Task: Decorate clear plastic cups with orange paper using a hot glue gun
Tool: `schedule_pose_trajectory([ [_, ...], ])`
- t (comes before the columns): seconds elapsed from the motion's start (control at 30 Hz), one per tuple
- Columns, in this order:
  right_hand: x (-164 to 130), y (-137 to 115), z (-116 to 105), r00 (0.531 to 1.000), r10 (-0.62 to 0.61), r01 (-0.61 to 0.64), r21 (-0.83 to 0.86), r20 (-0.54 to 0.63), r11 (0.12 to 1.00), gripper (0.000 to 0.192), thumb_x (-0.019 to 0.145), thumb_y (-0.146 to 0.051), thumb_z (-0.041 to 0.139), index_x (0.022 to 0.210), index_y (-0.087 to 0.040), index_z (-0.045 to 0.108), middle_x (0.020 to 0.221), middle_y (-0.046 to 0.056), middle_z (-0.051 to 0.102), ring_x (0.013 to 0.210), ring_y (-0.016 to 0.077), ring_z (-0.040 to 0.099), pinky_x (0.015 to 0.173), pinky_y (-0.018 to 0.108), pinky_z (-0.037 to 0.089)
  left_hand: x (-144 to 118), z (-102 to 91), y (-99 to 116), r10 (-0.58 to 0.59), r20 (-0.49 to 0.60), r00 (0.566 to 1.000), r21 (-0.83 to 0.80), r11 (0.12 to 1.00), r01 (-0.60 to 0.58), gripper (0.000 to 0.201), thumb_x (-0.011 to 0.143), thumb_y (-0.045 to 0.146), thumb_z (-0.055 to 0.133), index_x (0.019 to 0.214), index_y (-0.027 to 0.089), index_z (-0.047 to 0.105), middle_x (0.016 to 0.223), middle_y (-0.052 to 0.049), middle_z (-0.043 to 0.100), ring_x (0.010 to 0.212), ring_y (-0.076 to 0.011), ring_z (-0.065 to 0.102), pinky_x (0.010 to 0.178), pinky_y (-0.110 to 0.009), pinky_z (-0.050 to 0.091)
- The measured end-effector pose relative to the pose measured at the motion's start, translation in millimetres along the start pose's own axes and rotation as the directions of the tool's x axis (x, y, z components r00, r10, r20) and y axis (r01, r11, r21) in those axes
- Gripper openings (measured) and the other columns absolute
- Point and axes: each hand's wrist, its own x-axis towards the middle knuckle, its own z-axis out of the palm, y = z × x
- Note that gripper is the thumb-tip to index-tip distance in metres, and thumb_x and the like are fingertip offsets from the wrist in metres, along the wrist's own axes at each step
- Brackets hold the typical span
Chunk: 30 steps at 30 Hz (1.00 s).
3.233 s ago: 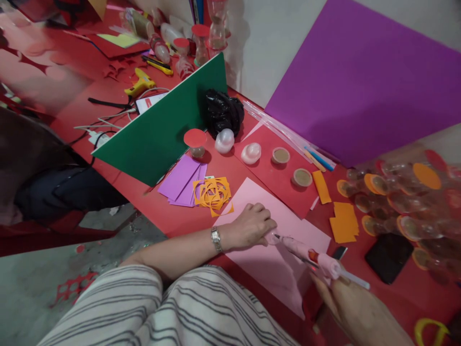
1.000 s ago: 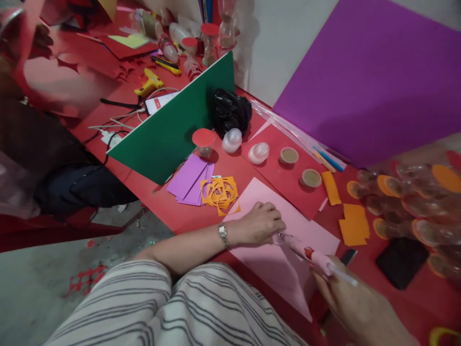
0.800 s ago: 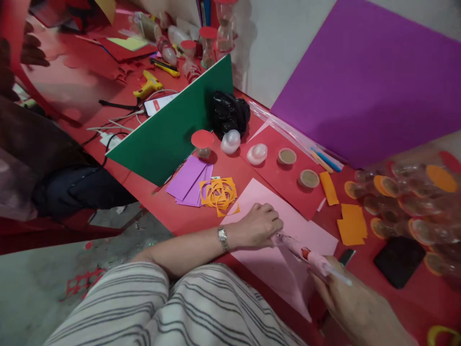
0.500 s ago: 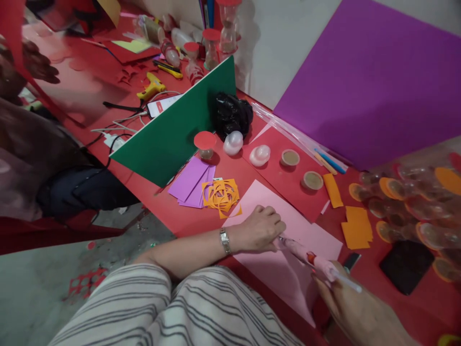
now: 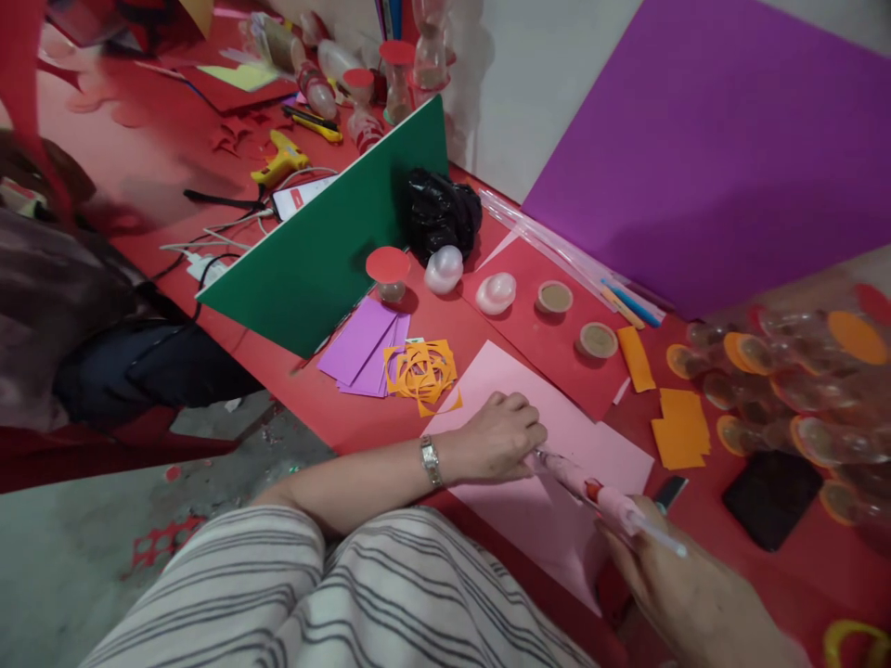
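We look down on a red bench [image 5: 139,223] crowded with craft supplies. Largest is a purple sheet [image 5: 703,148] leaning at the back right, then a green board [image 5: 327,246] standing on edge at centre. In front of us lies a pink paper sheet [image 5: 549,515], flat on the bench between our hands. To its left sit a stack of lilac paper pieces [image 5: 362,345] and an orange lattice cutout [image 5: 421,369]; to its right, orange paper rectangles [image 5: 678,429] and a black phone [image 5: 771,486]. Clear plastic cups with orange discs [image 5: 786,390] crowd the right edge. Smaller things beyond the sheet include two brown-filled lids [image 5: 555,297] and a yellow glue gun [image 5: 279,158] far back.

Our left hand [image 5: 497,438] rests curled on the pink sheet, fingers pinched on something small that we cannot make out. Our right hand [image 5: 686,594] has its grip closed around a pink glue gun [image 5: 599,492], whose nozzle points at the left fingertips, close to or touching them.

We judge the step in hand to be applying glue to the small piece held on the pink sheet. The next move calls for a steady nozzle and keeping the left fingers clear of hot glue.
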Motion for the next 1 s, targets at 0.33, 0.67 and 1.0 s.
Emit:
schedule_pose_trajectory([
  [0.33, 2.1, -3.4, -2.0, 0.996, 0.044, -0.051, 0.088, 0.074, 0.995, 0.037, 0.103, -0.041, 0.033, 0.097, -0.025, 0.065, 0.057, 0.003, 0.058, 0.042, 0.0165, 0.055, 0.039, 0.028, 0.030, -1.1, 1.5, 2.4, -0.048, 0.014, 0.999, 0.016, 0.999, 0.048, 0.035, 0.087, 0.044, 0.073, 0.102, 0.014, 0.064, 0.108, -0.012, 0.067, 0.104, -0.0284, 0.053, 0.084, -0.040, 0.039],
  [0.67, 1.9, -12.0, -2.5, 0.997, 0.061, -0.062, 0.012, 0.040, 0.998, 0.042, 0.106, -0.039, 0.024, 0.095, -0.023, 0.061, 0.069, 0.006, 0.066, 0.052, 0.0174, 0.063, 0.043, 0.027, 0.033, 0.0, -1.8, -3.2, 0.040, 0.054, 0.998, -0.187, 0.982, -0.029, 0.041, 0.089, 0.018, 0.063, 0.129, 0.018, 0.054, 0.117, -0.010, 0.070, 0.114, -0.0278, 0.052, 0.088, -0.039, 0.040],
  [1.0, 5.3, 8.3, -5.7, 0.998, -0.005, 0.002, 0.048, 0.056, 0.999, 0.049, 0.103, -0.056, 0.030, 0.085, -0.023, 0.061, 0.064, 0.003, 0.063, 0.045, 0.0122, 0.054, 0.042, 0.025, 0.026, -0.5, 0.9, -1.0, 0.002, 0.031, 1.000, -0.192, 0.981, 0.004, 0.040, 0.090, 0.022, 0.062, 0.130, 0.018, 0.054, 0.127, -0.013, 0.066, 0.116, -0.0286, 0.052, 0.090, -0.040, 0.041],
])
